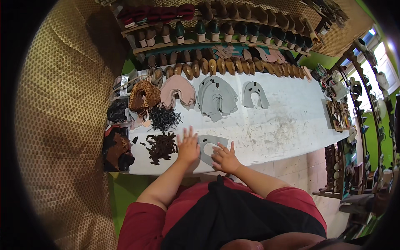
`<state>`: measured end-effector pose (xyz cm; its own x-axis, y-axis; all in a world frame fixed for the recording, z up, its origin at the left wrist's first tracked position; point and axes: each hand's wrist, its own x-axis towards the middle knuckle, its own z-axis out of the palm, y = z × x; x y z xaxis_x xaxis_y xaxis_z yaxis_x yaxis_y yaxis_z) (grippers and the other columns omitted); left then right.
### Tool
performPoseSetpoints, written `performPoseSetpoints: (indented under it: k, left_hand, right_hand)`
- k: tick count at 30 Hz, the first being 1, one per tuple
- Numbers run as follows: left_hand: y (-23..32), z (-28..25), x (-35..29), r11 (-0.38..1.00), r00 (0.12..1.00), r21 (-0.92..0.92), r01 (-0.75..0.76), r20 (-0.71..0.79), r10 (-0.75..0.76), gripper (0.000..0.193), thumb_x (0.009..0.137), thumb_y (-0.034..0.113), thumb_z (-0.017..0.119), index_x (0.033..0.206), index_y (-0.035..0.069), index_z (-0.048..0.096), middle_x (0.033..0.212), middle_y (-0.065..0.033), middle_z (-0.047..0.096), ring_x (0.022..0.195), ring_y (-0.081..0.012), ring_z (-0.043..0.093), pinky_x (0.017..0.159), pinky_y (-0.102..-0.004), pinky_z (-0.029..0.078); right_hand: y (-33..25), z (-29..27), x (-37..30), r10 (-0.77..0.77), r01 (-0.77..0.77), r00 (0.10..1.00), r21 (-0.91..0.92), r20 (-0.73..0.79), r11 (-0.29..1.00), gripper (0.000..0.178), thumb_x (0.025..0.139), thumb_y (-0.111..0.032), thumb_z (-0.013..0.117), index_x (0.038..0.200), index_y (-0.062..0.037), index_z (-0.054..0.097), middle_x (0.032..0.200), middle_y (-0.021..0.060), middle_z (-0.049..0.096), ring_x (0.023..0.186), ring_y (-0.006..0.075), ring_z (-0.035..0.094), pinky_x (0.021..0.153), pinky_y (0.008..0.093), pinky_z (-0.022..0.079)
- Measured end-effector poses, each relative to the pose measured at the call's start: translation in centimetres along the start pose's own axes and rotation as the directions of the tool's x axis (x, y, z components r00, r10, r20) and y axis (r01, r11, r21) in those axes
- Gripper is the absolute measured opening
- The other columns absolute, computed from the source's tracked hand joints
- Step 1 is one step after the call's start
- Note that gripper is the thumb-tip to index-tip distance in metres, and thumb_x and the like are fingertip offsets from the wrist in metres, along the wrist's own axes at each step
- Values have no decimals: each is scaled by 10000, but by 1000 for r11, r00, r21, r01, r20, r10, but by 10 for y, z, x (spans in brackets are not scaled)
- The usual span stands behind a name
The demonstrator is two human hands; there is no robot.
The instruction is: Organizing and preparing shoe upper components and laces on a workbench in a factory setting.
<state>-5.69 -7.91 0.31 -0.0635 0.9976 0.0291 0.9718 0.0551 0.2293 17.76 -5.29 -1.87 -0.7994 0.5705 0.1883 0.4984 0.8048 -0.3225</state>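
Note:
On the white-covered table near me lies a grey, arch-shaped shoe upper piece [216, 140] with a small dark strip on it. My left hand [188, 148] is spread flat at the piece's left side, fingers stretched out. Over its right part rests my right hand [225, 158], fingers apart, touching the piece or just above it. Neither hand grips anything. Left of my left hand sits a heap of dark brown strips [160, 146]. Behind that heap is a pile of thin black strips [163, 118].
Stacks of pink uppers [178, 89], leopard-print uppers [143, 95] and grey uppers [217, 96] line the back, with a smaller grey stack [255, 93] to their right. Wooden shoe lasts [213, 66] stand behind them. A tool box [338, 115] sits at the right edge.

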Motion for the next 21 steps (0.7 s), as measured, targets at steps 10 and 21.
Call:
performPoseSetpoints:
  k: [10, 21]
  left_hand:
    - [9, 31, -9, 977, 971, -153, -145, 168, 170, 857, 865, 458, 621, 1531, 52, 267, 1619, -175, 182, 1499, -348, 158, 1197, -517, 139]
    - [-25, 9, -38, 989, 984, -113, -100, 139, 115, 864, 864, 504, 613, 1544, 102, 265, 1639, -142, 134, 1511, -331, 118, 1179, -600, 62]
  right_hand:
    - [11, 12, 3, 177, -177, 984, -27, 7, 984, 655, 862, -472, 625, 1372, -78, 510, 1524, 191, 356, 1443, 394, 272, 1094, 734, 115]
    - [8, 16, 4, 222, -220, 974, -39, 49, 975, 624, 873, -437, 613, 1376, -86, 495, 1524, 182, 350, 1453, 386, 242, 1107, 724, 92]
